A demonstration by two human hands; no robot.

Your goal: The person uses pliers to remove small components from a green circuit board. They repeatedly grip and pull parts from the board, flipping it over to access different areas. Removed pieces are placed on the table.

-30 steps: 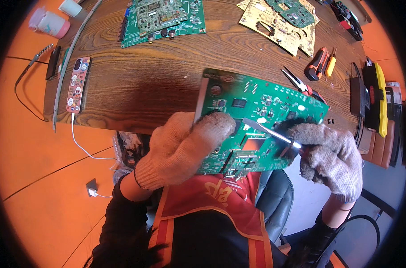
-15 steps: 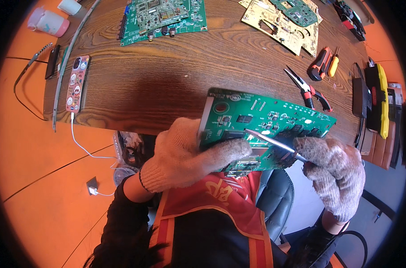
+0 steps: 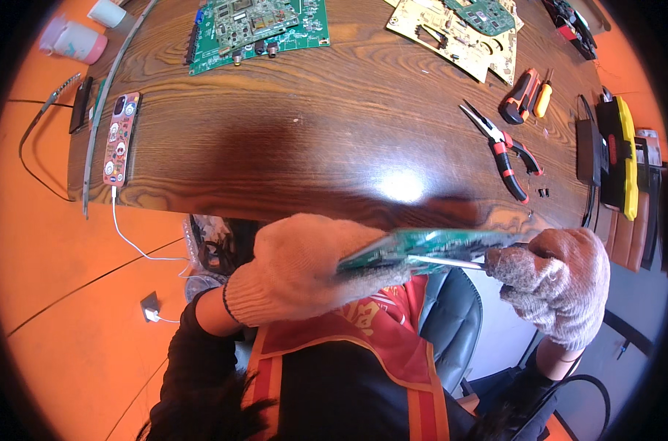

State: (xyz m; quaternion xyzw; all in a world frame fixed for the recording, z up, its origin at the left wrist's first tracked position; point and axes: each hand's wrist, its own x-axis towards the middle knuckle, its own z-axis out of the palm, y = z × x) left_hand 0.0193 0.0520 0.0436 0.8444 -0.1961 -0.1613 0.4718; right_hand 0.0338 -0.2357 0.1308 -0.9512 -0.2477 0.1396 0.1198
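Note:
A green circuit board (image 3: 422,239) is held in front of my body, just off the table's near edge, and shows nearly edge-on. My left hand (image 3: 304,257), in a pale knitted glove, grips its left end with the thumb along the near side. In my right hand (image 3: 554,283), also gloved and soiled at the fingertips, is a screwdriver with a thin metal shaft (image 3: 451,262). The shaft points left and its tip meets the board's near face. Glove fingers hide most of the screwdriver's handle.
On the wooden table (image 3: 312,147) lie long-nose pliers (image 3: 504,151), a utility knife (image 3: 521,95) and a yellow-handled screwdriver (image 3: 544,98). Green boards (image 3: 260,33) and tan boards (image 3: 451,44) sit at the back. A plugged-in phone (image 3: 121,140) rests left, near a pink-based cup (image 3: 77,40).
The circuit board has tilted from showing its broad face to nearly edge-on and dropped slightly. The screwdriver has swung flatter. More of the pliers now shows.

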